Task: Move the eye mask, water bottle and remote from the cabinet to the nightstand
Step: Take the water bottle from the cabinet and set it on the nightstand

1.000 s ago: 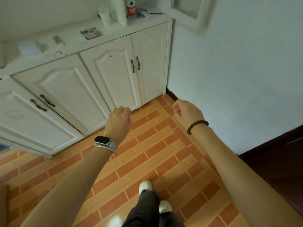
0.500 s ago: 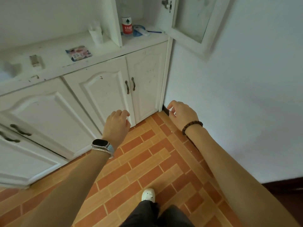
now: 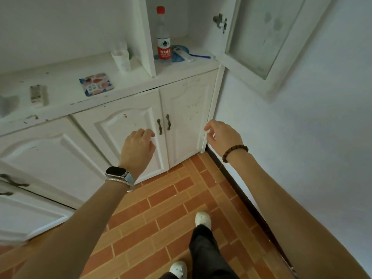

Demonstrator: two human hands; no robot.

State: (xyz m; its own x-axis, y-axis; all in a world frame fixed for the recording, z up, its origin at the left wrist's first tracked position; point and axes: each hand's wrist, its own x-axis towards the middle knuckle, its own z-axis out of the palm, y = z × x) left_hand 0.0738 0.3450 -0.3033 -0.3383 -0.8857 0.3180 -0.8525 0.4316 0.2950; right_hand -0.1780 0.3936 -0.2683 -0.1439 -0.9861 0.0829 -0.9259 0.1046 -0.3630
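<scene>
At the top centre of the frame we see the clear water bottle (image 3: pixel 163 37), red-capped and red-labelled, upright in the open cabinet (image 3: pixel 203 64) compartment. Just to its right, the white remote (image 3: pixel 183 55) lies across the blue eye mask (image 3: pixel 177 59).

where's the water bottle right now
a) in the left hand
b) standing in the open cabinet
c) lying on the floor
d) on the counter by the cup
b: the bottle stands upright inside the open cabinet beside the remote, while the left hand and right hand hold nothing.
</scene>
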